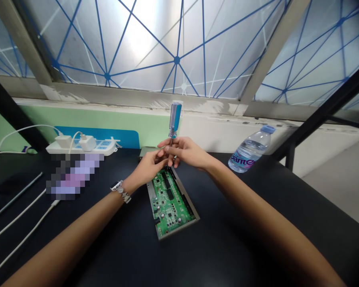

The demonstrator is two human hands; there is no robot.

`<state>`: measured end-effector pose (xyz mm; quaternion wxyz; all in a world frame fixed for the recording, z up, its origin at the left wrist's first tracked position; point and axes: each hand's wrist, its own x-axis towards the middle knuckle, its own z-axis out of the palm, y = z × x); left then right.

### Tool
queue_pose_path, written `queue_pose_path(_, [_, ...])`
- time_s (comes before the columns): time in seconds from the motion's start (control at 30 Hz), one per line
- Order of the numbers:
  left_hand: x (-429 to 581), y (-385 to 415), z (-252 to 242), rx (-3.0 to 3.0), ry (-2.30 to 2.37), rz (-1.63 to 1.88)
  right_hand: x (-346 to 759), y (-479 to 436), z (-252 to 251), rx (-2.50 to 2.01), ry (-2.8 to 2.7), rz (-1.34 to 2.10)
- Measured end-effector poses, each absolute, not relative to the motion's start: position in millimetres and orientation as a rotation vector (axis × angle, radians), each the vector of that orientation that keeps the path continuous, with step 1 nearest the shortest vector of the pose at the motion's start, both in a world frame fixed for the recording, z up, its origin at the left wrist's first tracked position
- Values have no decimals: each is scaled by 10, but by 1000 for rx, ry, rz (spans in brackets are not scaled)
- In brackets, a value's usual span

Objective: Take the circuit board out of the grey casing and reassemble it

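A screwdriver (175,117) with a clear and blue handle stands nearly upright over the far end of a green circuit board (170,203). The board sits in a shallow metal frame on the black table. My right hand (189,152) has its fingers closed around the screwdriver's shaft, below the handle. Close beside it, my left hand (153,166) is closed with thumb and fingers pinched together low over the board. What the left fingertips hold, if anything, is hidden, and so is the screwdriver's tip. A metal-band watch (121,190) is on my left wrist.
A water bottle (251,149) stands tilted-looking at the right. On the left lie a white power strip (86,146) with plugs, a blurred-out phone-like object (74,177) and white cables (24,235). Behind the table (227,243) are a wall and a patterned window.
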<state>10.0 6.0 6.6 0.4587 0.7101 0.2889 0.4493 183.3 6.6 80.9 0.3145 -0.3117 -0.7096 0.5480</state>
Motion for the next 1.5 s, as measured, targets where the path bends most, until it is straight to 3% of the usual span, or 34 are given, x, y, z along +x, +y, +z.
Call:
queue_pose_path(0.37, [88, 1, 74, 1742, 789, 1069, 1935, 152, 723, -891, -1936, 1186])
queue_pose_path(0.83, [95, 29, 19, 1773, 742, 1125, 1877, 104, 762, -837, -1952, 1387])
queue_pose_path(1.07, [86, -32, 83, 1752, 858, 1071, 1907, 109, 746, -1019, -1923, 994])
queue_pose_path(1.3, [-19, -87, 142, 1805, 981, 1105, 1949, 84, 793, -988, -1990, 1073])
queue_pose_path(1.5, [-263, -331, 188, 1963, 1167, 1128, 1987, -7, 873, -888, -1884, 878])
